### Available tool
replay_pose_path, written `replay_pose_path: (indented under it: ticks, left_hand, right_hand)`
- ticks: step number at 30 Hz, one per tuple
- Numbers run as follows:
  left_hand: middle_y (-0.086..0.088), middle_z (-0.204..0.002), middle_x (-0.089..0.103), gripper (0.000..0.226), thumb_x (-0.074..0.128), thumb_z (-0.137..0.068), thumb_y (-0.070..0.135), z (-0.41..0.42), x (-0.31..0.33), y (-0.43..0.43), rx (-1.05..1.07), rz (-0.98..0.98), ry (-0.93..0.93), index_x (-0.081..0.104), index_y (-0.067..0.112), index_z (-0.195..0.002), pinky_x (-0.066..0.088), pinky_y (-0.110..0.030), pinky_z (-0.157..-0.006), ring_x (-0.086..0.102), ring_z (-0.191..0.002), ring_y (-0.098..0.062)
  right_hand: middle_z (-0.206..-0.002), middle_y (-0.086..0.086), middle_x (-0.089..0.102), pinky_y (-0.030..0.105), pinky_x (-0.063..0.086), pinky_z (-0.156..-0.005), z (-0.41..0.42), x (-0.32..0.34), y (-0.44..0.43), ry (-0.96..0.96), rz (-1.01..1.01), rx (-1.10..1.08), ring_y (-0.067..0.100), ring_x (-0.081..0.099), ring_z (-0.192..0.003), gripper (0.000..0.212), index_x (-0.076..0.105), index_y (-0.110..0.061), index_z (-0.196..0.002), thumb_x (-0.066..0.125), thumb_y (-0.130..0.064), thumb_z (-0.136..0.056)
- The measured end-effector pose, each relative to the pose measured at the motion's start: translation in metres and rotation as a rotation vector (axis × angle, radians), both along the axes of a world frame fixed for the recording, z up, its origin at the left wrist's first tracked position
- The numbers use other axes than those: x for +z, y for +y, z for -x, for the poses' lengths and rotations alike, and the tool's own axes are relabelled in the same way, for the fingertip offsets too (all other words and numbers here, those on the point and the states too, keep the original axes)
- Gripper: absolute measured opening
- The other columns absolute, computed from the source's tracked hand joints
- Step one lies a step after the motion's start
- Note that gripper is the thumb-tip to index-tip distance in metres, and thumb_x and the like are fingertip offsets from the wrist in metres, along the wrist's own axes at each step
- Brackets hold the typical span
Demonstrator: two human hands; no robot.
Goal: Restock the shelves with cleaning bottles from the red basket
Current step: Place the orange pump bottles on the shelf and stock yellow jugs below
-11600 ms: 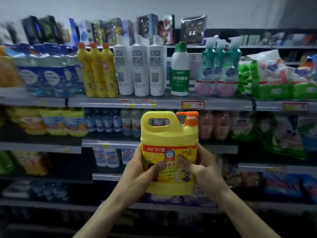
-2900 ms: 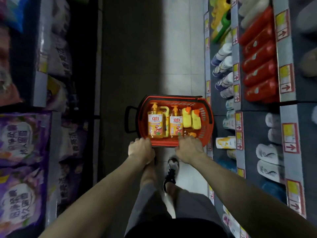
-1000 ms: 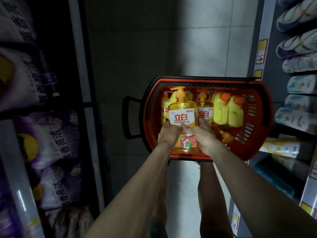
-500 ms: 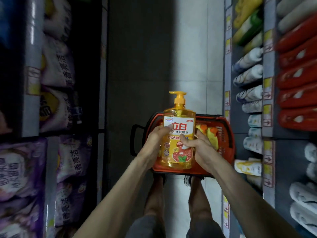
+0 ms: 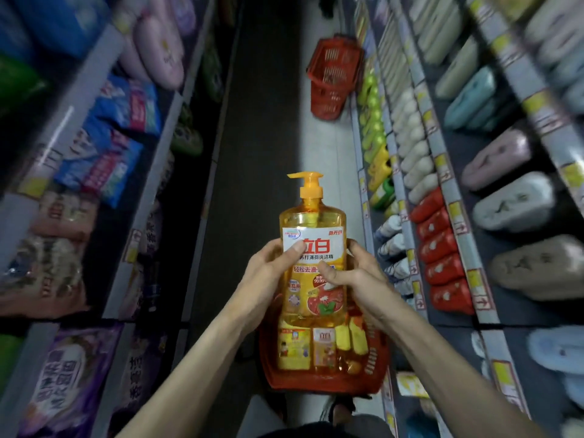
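I hold an orange pump bottle of dish soap (image 5: 311, 229) upright in front of me, high above the floor. My left hand (image 5: 268, 273) grips its left side with the thumb on the white label. My right hand (image 5: 357, 273) grips the right side, thumb across the front. Below the bottle, on the floor by my feet, sits the red basket (image 5: 376, 358) with several yellow and orange bottles (image 5: 325, 346) still standing in it.
Shelves run down both sides of a narrow aisle: bags of detergent (image 5: 110, 159) on the left, rows of bottles and red packs (image 5: 439, 245) on the right. A second red basket (image 5: 331, 77) stands further down the aisle against the right shelf.
Both hands lifted the orange pump bottle out of the red basket and raised it well above it. My view tilted up along the aisle, showing the far basket.
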State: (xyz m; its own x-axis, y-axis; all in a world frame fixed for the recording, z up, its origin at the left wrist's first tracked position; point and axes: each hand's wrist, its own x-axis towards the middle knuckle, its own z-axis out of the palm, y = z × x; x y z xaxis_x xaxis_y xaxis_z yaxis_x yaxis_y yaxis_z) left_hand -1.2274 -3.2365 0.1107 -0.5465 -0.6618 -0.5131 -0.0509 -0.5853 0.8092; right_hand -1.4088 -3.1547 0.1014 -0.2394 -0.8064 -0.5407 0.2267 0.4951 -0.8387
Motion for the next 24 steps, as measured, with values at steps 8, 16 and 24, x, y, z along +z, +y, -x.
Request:
replay_pose_path:
  ticks: [8, 16, 24]
  left_hand:
    - [0.0, -0.125, 0.077, 0.039, 0.067, -0.099, 0.031, -0.025, 0.096, -0.021, 0.015, 0.297, 0.104, 0.061, 0.022, -0.137, 0.064, -0.032, -0.088, 0.076, -0.114, -0.02]
    - [-0.003, -0.125, 0.077, 0.039, 0.064, -0.101, 0.031, -0.047, 0.164, -0.031, 0.21, 0.543, 0.081, 0.061, 0.019, -0.138, 0.063, -0.041, -0.094, 0.076, -0.113, -0.022]
    - [0.002, -0.127, 0.076, 0.035, 0.066, -0.101, 0.025, -0.066, 0.205, 0.012, 0.465, 0.767, -0.103, 0.064, 0.019, -0.135, 0.059, -0.041, -0.102, 0.073, -0.119, -0.016]
  right_hand:
    - [-0.124, 0.006, 0.077, 0.055, 0.057, -0.103, -0.02, 0.104, -0.022, 0.158, 0.224, 0.03, 0.026, 0.074, -0.116, 0.081, 0.058, -0.021, -0.134, 0.095, -0.036, -0.063]
    - [-0.127, -0.002, 0.076, 0.039, 0.062, -0.095, -0.036, 0.166, -0.065, 0.209, 0.449, 0.205, 0.018, 0.073, -0.118, 0.076, 0.053, -0.021, -0.141, 0.093, -0.029, -0.076]
    - [-0.123, -0.013, 0.074, 0.036, 0.062, -0.097, -0.057, 0.193, -0.082, 0.287, 0.676, 0.488, 0.008, 0.071, -0.116, 0.074, 0.055, -0.03, -0.134, 0.094, -0.026, -0.071]
